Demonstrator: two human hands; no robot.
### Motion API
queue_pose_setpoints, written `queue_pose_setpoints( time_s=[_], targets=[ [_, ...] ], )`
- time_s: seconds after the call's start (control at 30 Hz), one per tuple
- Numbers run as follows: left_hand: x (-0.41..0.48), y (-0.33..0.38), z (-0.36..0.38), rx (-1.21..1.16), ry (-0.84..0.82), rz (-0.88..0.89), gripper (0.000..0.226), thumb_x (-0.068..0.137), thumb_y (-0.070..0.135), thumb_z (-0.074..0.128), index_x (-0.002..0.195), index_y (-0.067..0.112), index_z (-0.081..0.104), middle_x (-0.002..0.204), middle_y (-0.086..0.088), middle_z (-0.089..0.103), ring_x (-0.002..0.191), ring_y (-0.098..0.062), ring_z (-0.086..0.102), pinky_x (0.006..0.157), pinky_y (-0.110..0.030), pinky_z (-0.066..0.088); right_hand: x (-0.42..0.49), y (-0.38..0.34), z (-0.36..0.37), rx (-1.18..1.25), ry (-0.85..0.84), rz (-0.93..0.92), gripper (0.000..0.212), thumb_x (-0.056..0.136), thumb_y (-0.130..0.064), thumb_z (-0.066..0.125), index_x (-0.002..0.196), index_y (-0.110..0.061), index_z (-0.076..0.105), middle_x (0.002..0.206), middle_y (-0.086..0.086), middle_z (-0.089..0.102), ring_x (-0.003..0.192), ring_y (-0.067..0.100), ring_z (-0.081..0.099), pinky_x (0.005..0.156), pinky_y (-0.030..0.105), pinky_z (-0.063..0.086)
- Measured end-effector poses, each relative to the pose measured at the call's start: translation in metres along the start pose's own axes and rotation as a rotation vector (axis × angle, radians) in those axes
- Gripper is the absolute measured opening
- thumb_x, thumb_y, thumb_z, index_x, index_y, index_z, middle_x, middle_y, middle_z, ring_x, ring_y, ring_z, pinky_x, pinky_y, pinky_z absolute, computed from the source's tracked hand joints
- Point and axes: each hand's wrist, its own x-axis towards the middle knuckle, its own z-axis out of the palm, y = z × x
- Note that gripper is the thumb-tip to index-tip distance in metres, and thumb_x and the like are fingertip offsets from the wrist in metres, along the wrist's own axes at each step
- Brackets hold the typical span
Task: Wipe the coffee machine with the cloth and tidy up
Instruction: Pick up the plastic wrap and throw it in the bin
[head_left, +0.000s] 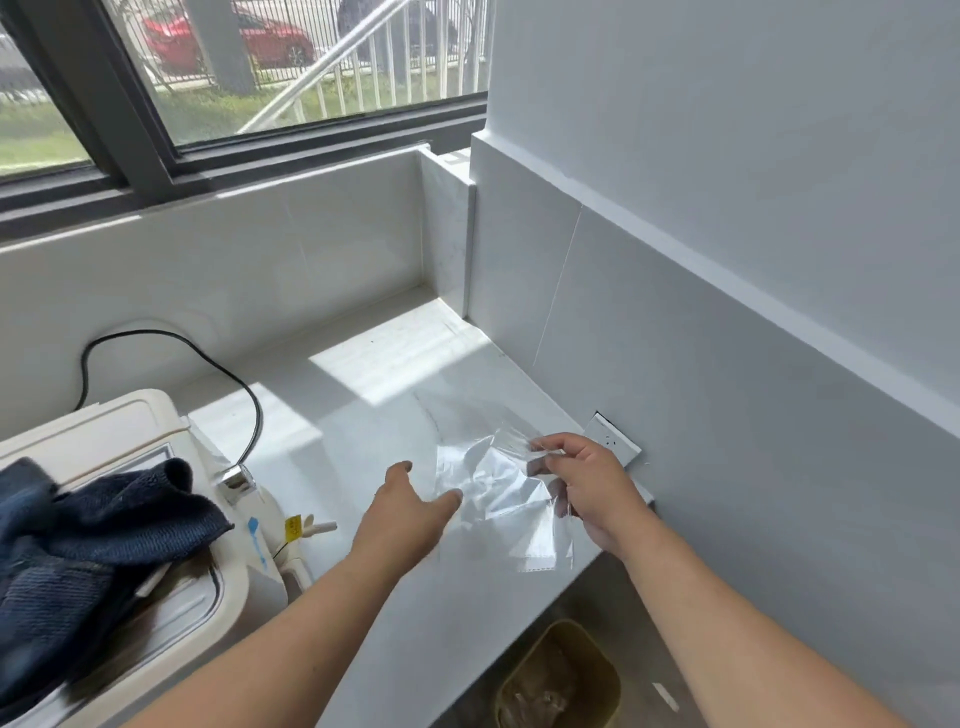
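1. The right grip (587, 488) pinches the upper right edge of a crumpled clear plastic wrapper (498, 486) between the thumb and curled fingers. It holds the wrapper just above the white counter (363, 410).
2. The left grip (410, 514) is spread wide, with straight fingers, and holds nothing. Its fingertips reach the wrapper's left edge, but it is not clear whether they touch it.
3. The cloth (78, 545), dark blue and bunched, lies on top of the coffee machine (104, 431), well to the left of the left grip and apart from both grips.
4. The cream-coloured coffee machine stands on the counter. A small yellow tag (293, 529) hangs at its side, between the machine and the left grip.
5. A black cord (223, 374) loops against the back wall and comes down beside the machine, beyond the left grip.
6. A white wall socket (613, 441) sits just beyond the right grip.
7. A bin (561, 675) stands on the floor below the counter's edge, under the right forearm, with something clear and crumpled inside.
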Motion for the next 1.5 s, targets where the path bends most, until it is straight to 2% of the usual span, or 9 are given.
queue_pose_setpoints(
  time_s=[0.17, 0.33, 0.47, 0.67, 0.83, 1.0, 1.23, 1.37, 1.5],
  targets=[
    [-0.035, 0.022, -0.013, -0.388, -0.073, 0.076, 0.075, 0.089, 0.036, 0.071, 0.155, 0.033, 0.035, 0.153, 0.004, 0.050, 0.107, -0.010, 0.062, 0.077, -0.029, 0.047, -0.060, -0.011, -0.019, 0.203, 0.030, -0.028, 0.027, 0.103, 0.002, 0.052, 0.092, -0.012, 0.073, 0.081, 0.012, 0.075, 0.051, 0.018, 0.045, 0.049, 0.026, 0.037],
    [-0.078, 0.044, -0.033, -0.443, -0.249, 0.258, 0.068, 0.090, 0.017, 0.069, 0.150, 0.033, 0.042, 0.148, 0.006, 0.051, 0.130, -0.019, 0.056, 0.092, -0.031, 0.046, -0.137, -0.021, -0.030, 0.330, 0.055, -0.080, 0.028, 0.102, 0.007, 0.047, 0.096, -0.006, 0.071, 0.073, 0.014, 0.070, 0.056, 0.017, 0.060, 0.055, 0.029, 0.047],
    [-0.112, 0.058, -0.052, -0.440, -0.521, 0.321, 0.065, 0.071, 0.036, 0.083, 0.131, 0.031, 0.058, 0.125, 0.006, 0.069, 0.110, -0.009, 0.068, 0.081, -0.025, 0.048, -0.197, -0.028, -0.032, 0.413, 0.081, -0.128, 0.030, 0.103, 0.006, 0.047, 0.091, -0.008, 0.071, 0.073, 0.013, 0.069, 0.058, 0.021, 0.062, 0.058, 0.031, 0.052],
    [-0.137, 0.057, -0.067, -0.406, -0.584, 0.403, 0.010, 0.097, 0.016, 0.071, 0.106, 0.015, 0.076, 0.084, -0.005, 0.079, 0.065, -0.016, 0.069, 0.062, -0.026, 0.053, -0.248, -0.031, -0.027, 0.309, 0.234, -0.169, 0.022, 0.105, -0.002, 0.053, 0.110, -0.010, 0.072, 0.078, 0.009, 0.076, 0.051, 0.009, 0.063, 0.041, 0.022, 0.046],
    [-0.148, 0.065, -0.071, -0.367, -0.570, 0.451, 0.026, 0.104, 0.013, 0.055, 0.112, 0.030, 0.074, 0.073, -0.003, 0.075, 0.050, -0.013, 0.051, 0.058, -0.027, 0.046, -0.259, -0.019, -0.030, 0.186, 0.313, -0.135, 0.026, 0.106, -0.005, 0.049, 0.113, -0.017, 0.071, 0.068, 0.002, 0.066, 0.054, 0.012, 0.059, 0.056, 0.028, 0.049],
    [-0.153, 0.081, -0.063, -0.358, -0.586, 0.426, 0.034, 0.084, 0.000, 0.051, 0.072, 0.022, 0.076, 0.078, -0.003, 0.074, 0.059, -0.016, 0.056, 0.058, -0.025, 0.045, -0.258, -0.015, -0.046, 0.310, 0.276, -0.178, 0.030, 0.096, 0.007, 0.058, 0.081, -0.015, 0.073, 0.071, 0.005, 0.065, 0.061, 0.018, 0.062, 0.056, 0.029, 0.054],
    [-0.143, 0.098, -0.025, -0.304, -0.619, 0.379, 0.042, 0.101, 0.023, 0.044, 0.097, 0.015, 0.084, 0.103, -0.004, 0.082, 0.083, -0.022, 0.076, 0.076, -0.034, 0.054, -0.244, -0.002, -0.086, 0.269, 0.306, -0.144, 0.035, 0.101, -0.010, 0.041, 0.083, -0.005, 0.070, 0.075, 0.013, 0.070, 0.059, 0.024, 0.063, 0.061, 0.036, 0.052],
    [-0.136, 0.104, 0.011, -0.104, -0.480, 0.536, 0.013, 0.093, 0.026, 0.072, 0.105, 0.025, 0.076, 0.089, 0.007, 0.078, 0.081, -0.018, 0.071, 0.072, -0.030, 0.053, -0.231, 0.014, -0.112, 0.045, 0.334, -0.171, 0.015, 0.102, -0.012, 0.061, 0.092, -0.007, 0.072, 0.084, 0.012, 0.071, 0.068, 0.021, 0.065, 0.060, 0.031, 0.055],
    [-0.134, 0.110, 0.038, 0.177, -0.301, 0.682, 0.067, 0.083, 0.036, 0.077, 0.143, 0.037, 0.046, 0.122, 0.010, 0.066, 0.103, -0.010, 0.065, 0.074, -0.027, 0.055, -0.216, 0.028, -0.126, -0.195, 0.404, -0.232, 0.039, 0.096, -0.005, 0.066, 0.119, -0.036, 0.065, 0.090, 0.002, 0.079, 0.073, 0.016, 0.064, 0.070, 0.028, 0.047]
  ],
)
